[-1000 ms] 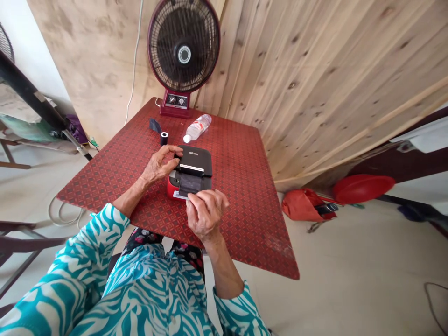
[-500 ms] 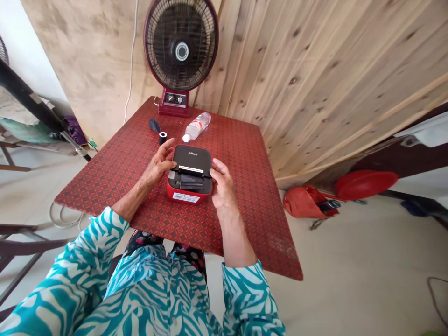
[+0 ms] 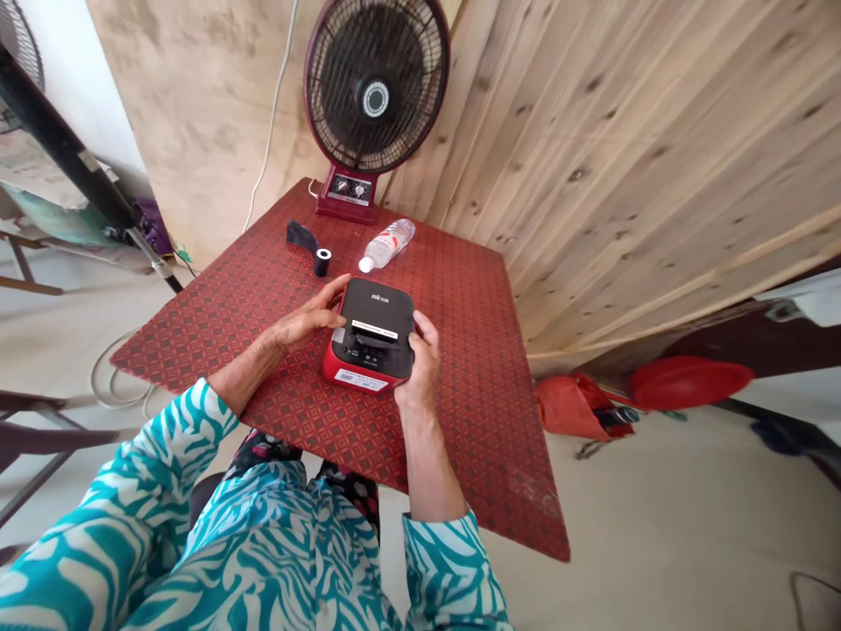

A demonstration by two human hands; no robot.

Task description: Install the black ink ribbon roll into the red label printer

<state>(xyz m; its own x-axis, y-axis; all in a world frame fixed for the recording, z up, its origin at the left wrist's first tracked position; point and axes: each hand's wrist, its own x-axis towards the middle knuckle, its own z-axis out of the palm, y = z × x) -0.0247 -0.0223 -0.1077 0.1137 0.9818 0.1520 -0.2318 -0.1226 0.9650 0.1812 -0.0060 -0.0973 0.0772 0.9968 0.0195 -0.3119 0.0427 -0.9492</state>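
The left hand (image 3: 303, 322) lies open, with its fingers (image 3: 327, 300) spread out and their tips on the left side of a small label printer (image 3: 376, 307). I cannot tell if they press on it. The right hand (image 3: 419, 370) has its fingers (image 3: 426, 337) curled around the right edge, so it is holding on. With a hand on each side, the box seems to be kept steady so it cannot slide.

The box is black on top and red below, with a white sticker (image 3: 355, 379) on the front. It sits near the middle of a red patterned bench (image 3: 473, 421), right in front of the person. Just past it, a small black roll (image 3: 321, 261) stands on its end beside a dark strip (image 3: 300, 234). A clear water bottle (image 3: 386, 245) lies on its side nearby. These things seem to be kept close, so they are easy to reach. A fan (image 3: 374, 98) stands at the far edge, by the wood wall (image 3: 591, 175).
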